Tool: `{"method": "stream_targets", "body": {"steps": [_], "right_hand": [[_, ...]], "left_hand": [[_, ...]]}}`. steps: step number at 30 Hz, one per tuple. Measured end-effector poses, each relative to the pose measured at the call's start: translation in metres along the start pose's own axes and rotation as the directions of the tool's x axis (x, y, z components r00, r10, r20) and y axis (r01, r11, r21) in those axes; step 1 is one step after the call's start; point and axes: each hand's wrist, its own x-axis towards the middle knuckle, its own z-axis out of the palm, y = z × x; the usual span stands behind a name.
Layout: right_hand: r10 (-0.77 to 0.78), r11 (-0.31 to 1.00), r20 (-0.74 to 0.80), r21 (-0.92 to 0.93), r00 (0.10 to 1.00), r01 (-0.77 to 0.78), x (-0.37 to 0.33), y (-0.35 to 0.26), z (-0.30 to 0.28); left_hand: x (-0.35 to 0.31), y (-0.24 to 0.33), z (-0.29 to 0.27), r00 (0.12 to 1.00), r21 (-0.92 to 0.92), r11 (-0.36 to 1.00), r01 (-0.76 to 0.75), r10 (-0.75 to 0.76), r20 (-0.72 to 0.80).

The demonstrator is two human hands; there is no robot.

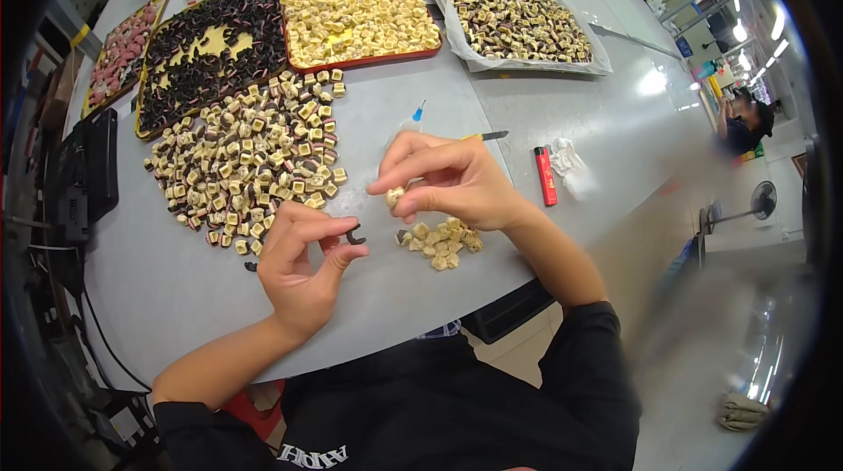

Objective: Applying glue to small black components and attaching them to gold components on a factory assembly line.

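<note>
Between the thumb and index finger of my left hand (303,278) is a small black C-shaped piece (354,235). My right hand (461,177) pinches a small cream-coloured piece (394,198), held a little above and to the right of the black one; the two pieces are apart. Under my right hand lies a small heap of cream pieces (443,244). Beyond my left hand spreads a large pile of small cream-and-dark block pieces (255,155), some with pink showing. A blue-tipped dispensing needle (418,111) lies past my right hand, its body partly hidden.
Along the far side stand trays of pink pieces (123,50), black curved pieces (198,89) and cream pieces (351,10), plus a paper-lined tray of mixed pieces (518,19). A knife (493,135), red lighter-like stick (545,176) and crumpled tissue (569,165) lie to the right.
</note>
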Motion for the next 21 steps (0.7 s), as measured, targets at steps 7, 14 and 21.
{"method": "stream_targets", "body": {"steps": [7, 14, 21], "right_hand": [[0.199, 0.975, -0.087, 0.116, 0.976, -0.188, 0.003, 0.01, 0.015], [0.338, 0.926, -0.059, 0.198, 0.939, -0.321, 0.002, 0.01, 0.017], [0.386, 0.903, -0.03, 0.219, 0.922, -0.371, 0.004, 0.006, 0.021]], "left_hand": [[-0.001, -0.001, -0.001, 0.996, 0.019, 1.0, -0.005, 0.007, -0.089], [-0.002, -0.002, -0.001, 0.995, 0.045, 0.998, -0.036, 0.04, -0.09], [-0.002, -0.003, 0.001, 0.993, 0.048, 0.999, -0.013, 0.019, -0.115]]}}
